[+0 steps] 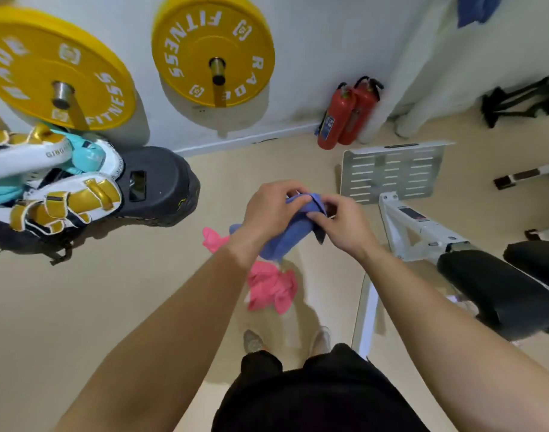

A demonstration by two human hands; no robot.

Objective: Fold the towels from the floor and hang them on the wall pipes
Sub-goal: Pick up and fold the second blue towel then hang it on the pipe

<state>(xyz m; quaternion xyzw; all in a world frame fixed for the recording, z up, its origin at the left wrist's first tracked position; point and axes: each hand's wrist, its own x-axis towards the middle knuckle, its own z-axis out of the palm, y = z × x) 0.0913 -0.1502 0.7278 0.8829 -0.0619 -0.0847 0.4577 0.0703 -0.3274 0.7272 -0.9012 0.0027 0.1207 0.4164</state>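
We are standing on the beige floor (pixel 111 291), facing the white wall (pixel 329 73) at twelve o'clock. There a yellow weight plate (pixel 186 35) is sitting on a wall pipe (pixel 217 70), and a second plate is hanging at ten o'clock. A blue cloth (pixel 476 9) is hanging high at one o'clock. A pink towel (pixel 270 288) is lying crumpled on the floor at six o'clock of our hands. Another pink piece (pixel 214 240) is showing at eight o'clock, and we cannot tell whether the two are one towel.

We are holding the blue towel (pixel 285 241) in the air, off the floor, bunched and drooping toward seven o'clock. Our left hand (pixel 273 210) is gripping its upper edge with curled fingers. Our right hand (pixel 341 222) is pinching the adjoining edge just beside it.

We are judging the fold as barely begun. With both grips crowding one spot, the loose bulk is risking a lopsided fold. It could also slip down onto the pink towel if either pinch loosens while we are hunting for the next corner.
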